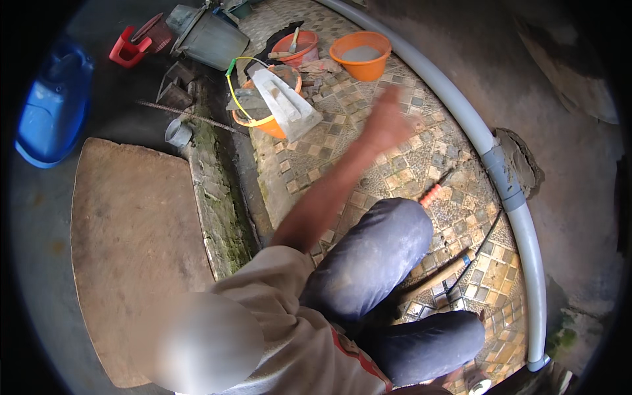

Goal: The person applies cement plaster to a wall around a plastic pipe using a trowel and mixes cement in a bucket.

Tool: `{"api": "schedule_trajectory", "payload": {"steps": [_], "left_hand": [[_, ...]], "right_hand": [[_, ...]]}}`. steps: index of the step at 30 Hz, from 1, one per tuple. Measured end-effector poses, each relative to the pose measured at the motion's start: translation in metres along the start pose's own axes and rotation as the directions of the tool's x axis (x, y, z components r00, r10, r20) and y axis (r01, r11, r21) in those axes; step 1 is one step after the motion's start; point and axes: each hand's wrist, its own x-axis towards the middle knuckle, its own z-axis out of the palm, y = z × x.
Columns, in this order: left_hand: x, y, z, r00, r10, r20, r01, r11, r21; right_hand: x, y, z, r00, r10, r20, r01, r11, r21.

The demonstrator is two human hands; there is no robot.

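Note:
My left hand (388,125) reaches out over the mosaic-tiled floor (355,128), smeared by motion. I cannot tell whether its fingers hold anything. Nearest to it is an orange basin (361,69) with grey material inside. An orange bucket (268,126) with a yellow handle stands to the left, a pale grey plate-like piece (286,102) leaning across it. Behind it sits a reddish basin (297,56) with a brush. By my knee lies a tool with a red-orange grip (431,195), and a wooden handle (442,275) is partly hidden by my legs. My right hand cannot be made out.
A grey pipe (512,191) curves along the right wall. At left are a brown board (135,243), a mossy ledge (220,197), a blue tub (56,105), a metal rod (194,116) and a small grey cup (178,133). A dark bucket (212,43) lies tilted at the back.

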Motion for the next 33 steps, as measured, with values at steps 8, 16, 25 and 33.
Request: {"api": "schedule_trajectory", "payload": {"steps": [8, 16, 25, 33], "left_hand": [[0.06, -0.245, -0.106, 0.696, -0.574, -0.431, 0.718, 0.538, 0.442], [0.062, -0.329, -0.151, 0.685, -0.659, -0.31, 0.726, 0.587, 0.357], [-0.139, -0.222, -0.166, 0.879, -0.395, -0.268, 0.415, 0.91, 0.022], [-0.25, -0.188, -0.112, 0.988, -0.108, 0.112, 0.106, 0.994, 0.019]], "right_hand": [[0.009, -0.003, 0.012, 0.996, 0.078, 0.041, -0.08, 0.994, 0.071], [0.012, -0.002, 0.024, 0.99, 0.076, 0.116, -0.093, 0.985, 0.146], [0.005, 0.004, 0.021, 0.996, 0.087, 0.034, -0.09, 0.991, 0.103], [0.016, -0.041, 0.027, 0.994, -0.093, -0.058, 0.092, 0.995, -0.028]]}}
